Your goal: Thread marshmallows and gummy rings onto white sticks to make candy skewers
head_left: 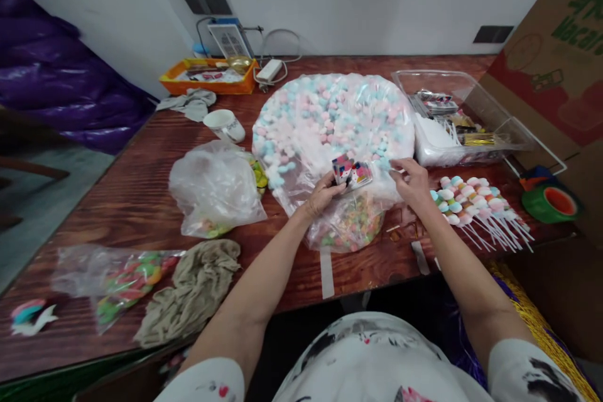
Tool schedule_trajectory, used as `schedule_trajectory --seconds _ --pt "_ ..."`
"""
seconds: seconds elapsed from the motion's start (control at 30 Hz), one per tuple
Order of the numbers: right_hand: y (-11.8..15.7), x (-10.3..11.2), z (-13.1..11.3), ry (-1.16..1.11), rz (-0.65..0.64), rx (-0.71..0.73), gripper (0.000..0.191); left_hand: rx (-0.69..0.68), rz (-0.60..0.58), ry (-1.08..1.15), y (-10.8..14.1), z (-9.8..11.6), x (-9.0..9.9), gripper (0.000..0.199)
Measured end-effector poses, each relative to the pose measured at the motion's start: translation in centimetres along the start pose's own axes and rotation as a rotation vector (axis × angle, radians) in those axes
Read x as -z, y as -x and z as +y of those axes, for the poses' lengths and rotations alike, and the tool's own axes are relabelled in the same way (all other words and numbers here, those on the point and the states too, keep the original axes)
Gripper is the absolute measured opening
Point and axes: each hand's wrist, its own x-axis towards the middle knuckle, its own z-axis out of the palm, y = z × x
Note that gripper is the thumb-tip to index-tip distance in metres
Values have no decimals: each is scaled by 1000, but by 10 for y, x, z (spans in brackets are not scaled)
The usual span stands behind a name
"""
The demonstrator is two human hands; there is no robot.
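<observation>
My left hand holds a small clear wrapper with a red, blue and white print over the table's middle. My right hand rests just to its right, fingers bent and touching the edge of a big clear bag of pink, blue and white marshmallows. Under both hands lies a smaller clear bag of coloured sweets. To the right, a pile of marshmallow skewers on white sticks lies on the wooden table.
A crumpled plastic bag, a bag of gummy sweets and a beige cloth lie at left. A white cup, orange tray, clear box, green tape roll and cardboard box surround the work area.
</observation>
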Motion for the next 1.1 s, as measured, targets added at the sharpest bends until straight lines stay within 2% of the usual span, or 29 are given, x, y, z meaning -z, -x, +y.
schedule_trajectory --seconds 0.13,0.2,0.33,0.4,0.7,0.87,0.97,1.1 --pt "4 -23 0 -392 -104 -228 50 12 14 13 1 0 1 48" --pt "1 -37 -3 -566 -161 -294 57 -6 2 -30 3 2 1 52" --pt "-4 -54 -14 -803 -236 -296 41 -84 -59 -141 5 8 3 84" --pt "-3 -57 -20 -855 -247 -291 37 -88 -83 -137 6 9 3 90" --pt "1 -69 -36 -1164 -238 -334 34 27 -55 284 7 14 0 56" --pt "2 -83 -43 -1257 -150 -474 31 95 82 476 6 17 1 50" --pt "3 -91 -42 -1261 -123 -528 29 125 135 539 5 15 2 46" --pt "3 -96 -41 -1242 -98 -548 30 144 139 537 5 12 3 42"
